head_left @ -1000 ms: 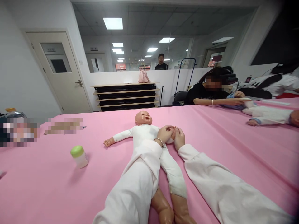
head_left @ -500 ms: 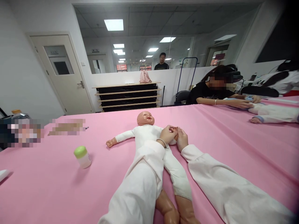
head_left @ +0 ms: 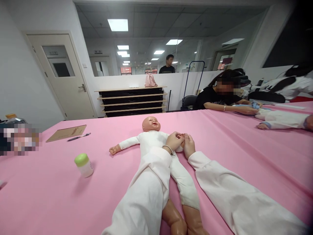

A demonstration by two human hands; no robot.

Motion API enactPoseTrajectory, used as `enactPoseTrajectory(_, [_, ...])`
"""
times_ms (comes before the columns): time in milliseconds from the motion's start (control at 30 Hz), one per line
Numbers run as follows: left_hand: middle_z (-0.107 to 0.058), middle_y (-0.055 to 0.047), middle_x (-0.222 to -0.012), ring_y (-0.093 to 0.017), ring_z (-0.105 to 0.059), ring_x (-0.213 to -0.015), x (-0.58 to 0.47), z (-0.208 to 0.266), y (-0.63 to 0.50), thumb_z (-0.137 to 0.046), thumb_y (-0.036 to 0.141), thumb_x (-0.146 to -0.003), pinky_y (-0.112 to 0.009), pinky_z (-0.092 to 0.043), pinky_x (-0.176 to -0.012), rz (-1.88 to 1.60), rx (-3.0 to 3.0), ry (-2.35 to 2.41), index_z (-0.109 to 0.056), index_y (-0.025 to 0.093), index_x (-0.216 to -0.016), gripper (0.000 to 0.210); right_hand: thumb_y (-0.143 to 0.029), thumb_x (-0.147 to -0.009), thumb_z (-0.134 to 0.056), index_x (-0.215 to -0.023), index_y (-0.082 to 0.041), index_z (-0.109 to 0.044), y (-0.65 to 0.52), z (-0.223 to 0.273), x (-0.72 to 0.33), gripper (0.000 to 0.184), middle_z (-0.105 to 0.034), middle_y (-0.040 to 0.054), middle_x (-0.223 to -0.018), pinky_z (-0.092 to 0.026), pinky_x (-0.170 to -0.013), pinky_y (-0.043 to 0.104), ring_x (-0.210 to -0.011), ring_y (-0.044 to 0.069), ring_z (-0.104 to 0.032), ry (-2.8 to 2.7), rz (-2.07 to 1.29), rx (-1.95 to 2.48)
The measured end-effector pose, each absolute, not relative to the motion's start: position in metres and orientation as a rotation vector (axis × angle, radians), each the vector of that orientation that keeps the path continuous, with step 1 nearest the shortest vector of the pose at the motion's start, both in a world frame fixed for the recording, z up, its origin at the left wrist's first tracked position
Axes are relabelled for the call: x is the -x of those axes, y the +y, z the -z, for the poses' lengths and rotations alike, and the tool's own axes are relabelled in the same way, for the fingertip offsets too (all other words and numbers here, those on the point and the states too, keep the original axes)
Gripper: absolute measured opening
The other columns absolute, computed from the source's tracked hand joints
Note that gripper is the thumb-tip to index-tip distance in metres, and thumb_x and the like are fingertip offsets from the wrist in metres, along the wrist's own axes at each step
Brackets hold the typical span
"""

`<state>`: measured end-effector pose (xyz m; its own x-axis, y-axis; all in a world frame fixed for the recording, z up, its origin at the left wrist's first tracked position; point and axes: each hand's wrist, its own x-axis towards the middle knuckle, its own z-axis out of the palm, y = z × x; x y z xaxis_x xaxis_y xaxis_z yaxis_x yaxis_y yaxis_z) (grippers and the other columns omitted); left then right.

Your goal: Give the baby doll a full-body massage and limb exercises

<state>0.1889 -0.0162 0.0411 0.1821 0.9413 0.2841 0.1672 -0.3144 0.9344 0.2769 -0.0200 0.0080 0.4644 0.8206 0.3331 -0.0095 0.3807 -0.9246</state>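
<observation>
"While I'm watching from far off through the head camera, where is the bald baby doll with tan plastic limbs and a white cloth body [head_left: 150, 140] lying?"

"It's lying face up on the pink cloth-covered table [head_left: 122, 199], feet towards me, probably so that its arms are staying within my reach."

"And what are my fingers doing?"

"My bare left hand [head_left: 173, 141], wearing a silvery beaded bracelet [head_left: 168, 149], is pinching the doll's small tan plastic hand [head_left: 182, 143]. My bare right hand [head_left: 189, 146] is grasping it from the outer side, I'm guessing to steady it. My fingers are partly hiding the contact."

"What else is sitting around the doll?"

"A squat translucent bottle with a light-green cap [head_left: 83, 165] is standing beyond its outstretched arm, on my left, seemingly kept clear of my sleeves. Farther from the doll, a flat brown notebook [head_left: 64, 133] and a slim dark pen [head_left: 78, 137] are lying together, presumably out of the way."
</observation>
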Motion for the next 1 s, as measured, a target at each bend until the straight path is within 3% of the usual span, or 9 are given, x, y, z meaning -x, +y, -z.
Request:
enactPoseTrajectory(167, [-0.065,-0.003,-0.081,-0.011,-0.058,-0.073,-0.188,-0.043,-0.017,-0.062,0.023,-0.073,-0.024,-0.046,-0.072,-1.237,-1.668,1.105,-0.06,0.016,-0.081,0.011,-0.071,-0.071,-0.043,-0.078,-0.02,-0.048,-0.026,-0.005,-0.276,0.052,-0.061,0.0037,-0.083,-0.046,-0.079,0.034,-0.084,0.018,-0.058,-1.088,-0.58,1.011])
enactPoseTrajectory(333, [-0.066,-0.006,-0.087,-0.013,-0.059,-0.08,-0.187,-0.047,-0.019,-0.052,0.029,-0.082,-0.024,-0.046,-0.074,-1.275,-1.696,1.129,-0.061,0.015,-0.085,0.017,-0.065,-0.07,-0.049,-0.09,-0.021,-0.045,-0.012,0.004,-0.282,0.049,-0.059,0.0045,-0.096,-0.046,-0.082,0.034,-0.089,0.016,-0.058,-1.048,-0.581,0.966])
enactPoseTrajectory(467, [-0.065,-0.007,-0.096,-0.014,-0.06,-0.085,-0.171,-0.06,-0.028,-0.05,0.023,-0.082,-0.024,-0.046,-0.074,-1.297,-1.782,1.102,-0.059,0.017,-0.103,0.024,-0.056,-0.07,-0.05,-0.081,-0.021,-0.038,0.017,0.003,-0.317,0.038,-0.057,-0.0006,-0.077,-0.048,-0.072,0.032,-0.071,0.013,-0.059,-0.76,-0.615,1.04])
enactPoseTrajectory(567, [-0.064,-0.006,-0.103,-0.015,-0.058,-0.093,-0.131,-0.068,-0.039,-0.048,0.017,-0.081,-0.024,-0.044,-0.08,-1.32,-1.889,1.158,-0.059,0.02,-0.105,0.027,-0.045,-0.067,-0.055,-0.072,-0.02,-0.039,0.029,0.0,-0.35,0.03,-0.054,-0.0013,-0.065,-0.049,-0.063,0.032,-0.061,0.013,-0.057,-0.742,-0.692,1.105])
enactPoseTrajectory(667, [-0.061,-0.008,-0.107,-0.021,-0.052,-0.105,-0.067,-0.063,-0.05,-0.047,0.013,-0.078,-0.033,-0.036,-0.095,-1.33,-2.085,1.479,-0.061,0.018,-0.101,0.028,-0.032,-0.06,-0.06,-0.072,-0.019,-0.045,0.03,-0.001,-0.368,0.022,-0.057,0.0016,-0.065,-0.049,-0.062,0.035,-0.061,0.016,-0.058,-0.813,-0.733,1.142])
enactPoseTrajectory(767, [-0.058,-0.014,-0.111,-0.03,-0.046,-0.111,0.002,-0.044,-0.062,-0.048,0.012,-0.074,-0.047,-0.032,-0.096,-1.18,-2.071,1.978,-0.061,0.014,-0.104,0.033,-0.026,-0.058,-0.06,-0.07,-0.018,-0.049,0.026,-0.001,-0.37,0.019,-0.058,0.0018,-0.064,-0.049,-0.069,0.039,-0.066,0.018,-0.058,-0.893,-0.687,1.211])
enactPoseTrajectory(900, [-0.046,-0.017,-0.128,-0.037,-0.026,-0.127,0.058,-0.014,-0.08,-0.047,0.033,-0.081,-0.059,-0.019,-0.098,-0.74,-1.912,2.717,-0.056,0.015,-0.114,0.039,-0.028,-0.062,-0.055,-0.069,-0.019,-0.052,0.02,-0.003,-0.36,0.012,-0.057,0.0017,-0.069,-0.039,-0.089,0.046,-0.081,0.02,-0.055,-1.008,-0.51,1.297])
enactPoseTrajectory(1000, [-0.05,-0.019,-0.12,-0.038,-0.035,-0.119,0.067,-0.004,-0.088,-0.038,0.048,-0.085,-0.058,-0.024,-0.093,-0.568,-1.772,2.802,-0.054,0.014,-0.114,0.047,-0.024,-0.064,-0.051,-0.069,-0.019,-0.05,0.014,-0.011,-0.346,0.007,-0.058,0.0064,-0.082,-0.026,-0.1,0.049,-0.097,0.023,-0.05,-1.095,-0.386,1.315])
